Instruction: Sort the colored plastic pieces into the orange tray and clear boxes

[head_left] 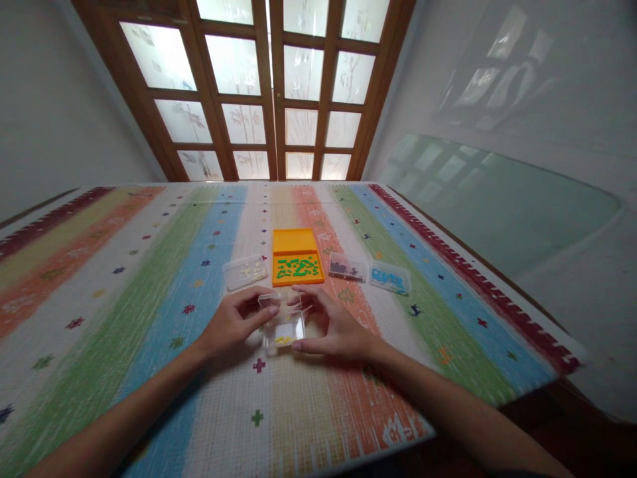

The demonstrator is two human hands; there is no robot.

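A small clear plastic box with its see-through lid raised is between my hands. A few small yellow pieces lie at its near side. My left hand grips the lid's left side, its thumb lying across the clear plastic. My right hand holds the box's right side, with the thumb at the near corner and the fingers curled at the far side. Just beyond stands an open orange box, holding many small green pieces.
A clear box with pale pieces stands left of the orange one. To the right are a clear box with dark pieces and another with blue pieces. A striped cloth covers the table; glazed wooden doors stand behind.
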